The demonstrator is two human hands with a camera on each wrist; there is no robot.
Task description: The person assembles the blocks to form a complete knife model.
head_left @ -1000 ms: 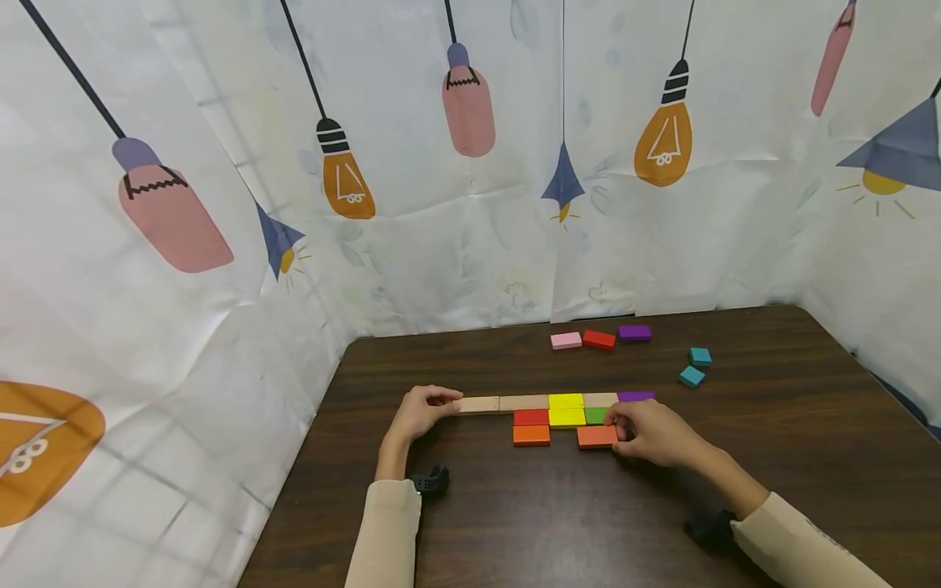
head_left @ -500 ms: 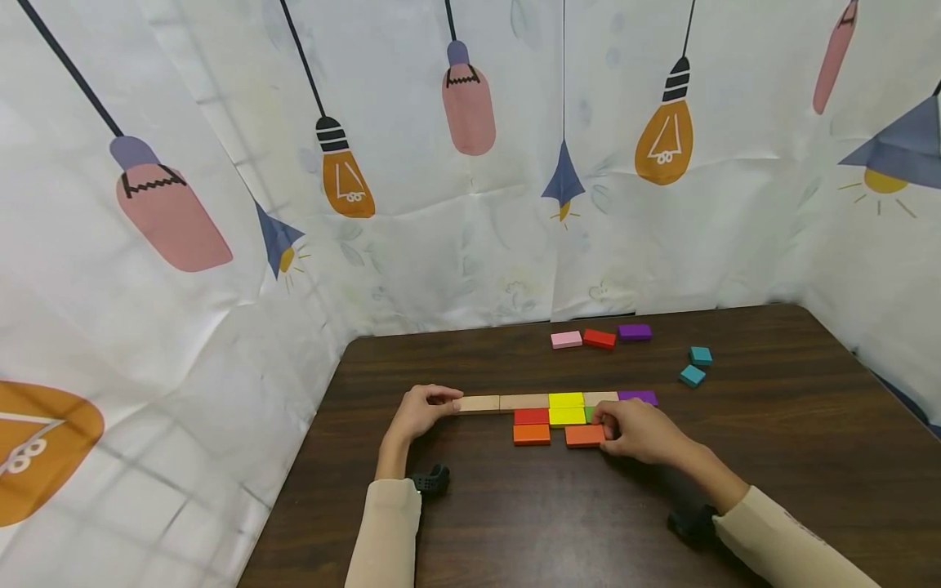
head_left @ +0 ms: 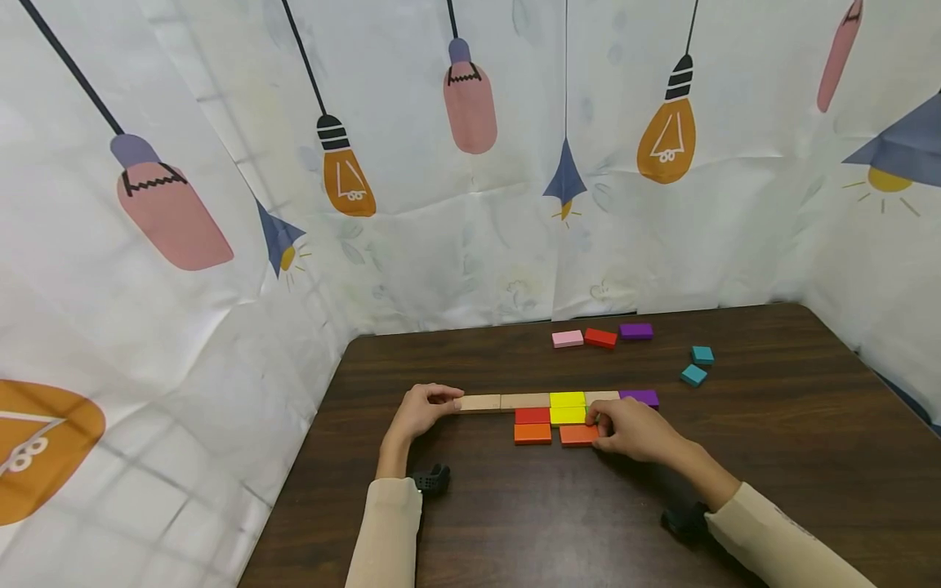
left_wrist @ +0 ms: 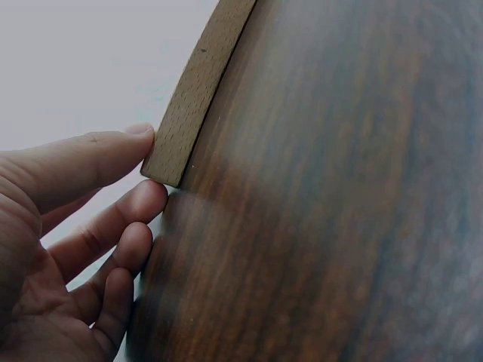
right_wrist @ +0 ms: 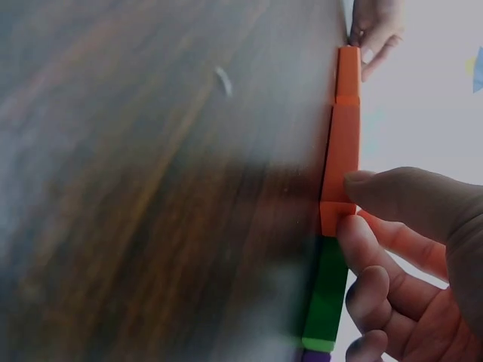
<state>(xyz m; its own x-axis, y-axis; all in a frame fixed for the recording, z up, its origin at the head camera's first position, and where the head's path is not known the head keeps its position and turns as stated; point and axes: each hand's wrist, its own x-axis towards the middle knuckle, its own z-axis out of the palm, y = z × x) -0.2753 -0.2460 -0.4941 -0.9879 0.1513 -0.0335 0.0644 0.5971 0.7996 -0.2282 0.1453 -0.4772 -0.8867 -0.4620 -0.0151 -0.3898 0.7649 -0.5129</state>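
In the head view my left hand (head_left: 421, 414) holds the left end of a plain wooden block (head_left: 479, 403) with thumb and forefinger. The left wrist view shows the thumb tip and forefinger at that block's end (left_wrist: 185, 124). My right hand (head_left: 634, 430) pinches the right end of an orange block (head_left: 578, 437); thumb and forefinger meet at its end in the right wrist view. A small gap parts this block from another orange block (head_left: 532, 434) on its left. Behind them lie a red block (head_left: 532, 416) and a yellow block (head_left: 568, 416). A green block (right_wrist: 326, 290) is mostly hidden by the right hand in the head view.
The back row continues with a second wooden block (head_left: 525, 400), a yellow block (head_left: 567, 399) and a purple block (head_left: 639, 398). Farther back lie loose pink (head_left: 568, 339), red (head_left: 600, 338) and purple blocks (head_left: 635, 331). Two teal blocks (head_left: 693, 376) lie at the right.
My right hand has slid the orange block left along the table, narrowing the gap to the other orange block. The left hand has stayed in place.
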